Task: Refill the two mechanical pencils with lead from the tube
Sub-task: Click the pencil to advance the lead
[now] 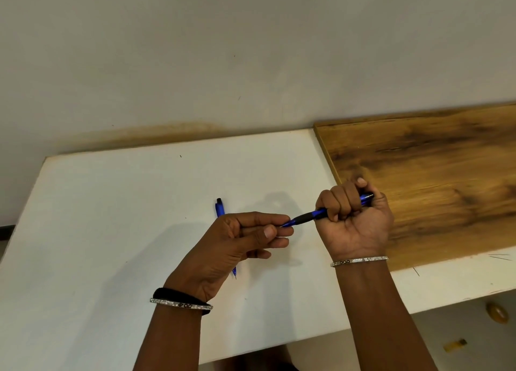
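My right hand (356, 225) grips a blue mechanical pencil (312, 215) with a black grip in its fist above the white table (111, 217). The pencil's tip points left. My left hand (237, 245) pinches thumb and fingers together right at that tip; any lead between them is too thin to see. A second blue pencil (219, 208) lies on the table, its middle hidden under my left hand and its point showing below the palm. No lead tube is in view.
A wood-grain board (432, 175) lies on the table's right part, just behind my right hand. A few thin dark lines (499, 256) mark the table near its right front edge. A wall rises behind. Small yellow objects (497, 312) lie on the floor.
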`<act>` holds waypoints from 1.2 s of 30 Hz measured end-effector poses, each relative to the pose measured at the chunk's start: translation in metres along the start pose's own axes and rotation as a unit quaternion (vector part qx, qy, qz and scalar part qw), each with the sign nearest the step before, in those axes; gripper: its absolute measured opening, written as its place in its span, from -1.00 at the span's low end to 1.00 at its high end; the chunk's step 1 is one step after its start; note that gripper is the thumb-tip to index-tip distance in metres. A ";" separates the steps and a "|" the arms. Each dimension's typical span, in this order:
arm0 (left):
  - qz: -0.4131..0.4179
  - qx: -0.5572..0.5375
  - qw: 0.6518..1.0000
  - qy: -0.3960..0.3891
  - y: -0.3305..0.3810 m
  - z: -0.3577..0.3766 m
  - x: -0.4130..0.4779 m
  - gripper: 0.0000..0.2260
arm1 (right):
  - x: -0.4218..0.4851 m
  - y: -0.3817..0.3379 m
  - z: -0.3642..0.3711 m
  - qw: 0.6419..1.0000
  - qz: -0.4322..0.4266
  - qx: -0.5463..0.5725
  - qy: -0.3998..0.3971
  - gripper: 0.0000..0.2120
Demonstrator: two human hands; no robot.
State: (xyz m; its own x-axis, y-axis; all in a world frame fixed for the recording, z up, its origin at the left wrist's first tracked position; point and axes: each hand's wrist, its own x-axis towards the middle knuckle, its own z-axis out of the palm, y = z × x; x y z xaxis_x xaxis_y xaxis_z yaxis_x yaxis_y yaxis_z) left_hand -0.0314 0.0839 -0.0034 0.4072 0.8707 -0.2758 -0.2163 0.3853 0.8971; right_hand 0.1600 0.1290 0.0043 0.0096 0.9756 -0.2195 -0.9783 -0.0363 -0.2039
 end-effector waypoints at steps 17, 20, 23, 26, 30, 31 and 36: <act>-0.010 0.015 1.000 0.013 0.001 -0.001 -0.002 -0.75 | -0.001 0.003 0.003 0.999 -0.011 -0.027 -0.025 -0.65; -0.018 0.027 0.999 0.026 0.001 0.000 -0.002 -0.75 | -0.001 0.003 0.002 0.999 -0.007 -0.036 -0.031 -0.65; -0.031 0.048 0.998 0.038 0.001 0.001 -0.002 -0.75 | -0.001 0.002 0.001 0.998 -0.006 -0.045 -0.031 -0.64; -0.041 0.067 0.996 0.038 0.001 0.003 -0.002 -0.74 | 0.000 0.000 -0.001 0.998 -0.001 -0.050 -0.035 -0.61; -0.040 0.063 0.996 0.052 0.001 0.002 0.000 -0.74 | 0.001 -0.001 -0.001 0.997 0.000 -0.062 -0.039 -0.61; -0.040 0.059 0.996 0.056 0.001 0.002 0.000 -0.75 | 0.001 -0.001 -0.001 0.997 -0.002 -0.064 -0.038 -0.61; -0.039 0.061 0.996 0.060 0.002 0.002 0.000 -0.75 | 0.002 -0.002 -0.001 0.997 -0.011 -0.070 -0.038 -0.62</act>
State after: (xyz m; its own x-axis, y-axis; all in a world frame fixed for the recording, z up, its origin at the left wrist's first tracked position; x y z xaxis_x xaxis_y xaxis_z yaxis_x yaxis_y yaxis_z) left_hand -0.0298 0.0842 -0.0009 0.3083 0.8722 -0.3797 -0.0746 0.4201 0.9044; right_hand 0.1621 0.1307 0.0034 0.0101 0.9898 -0.1424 -0.9398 -0.0392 -0.3395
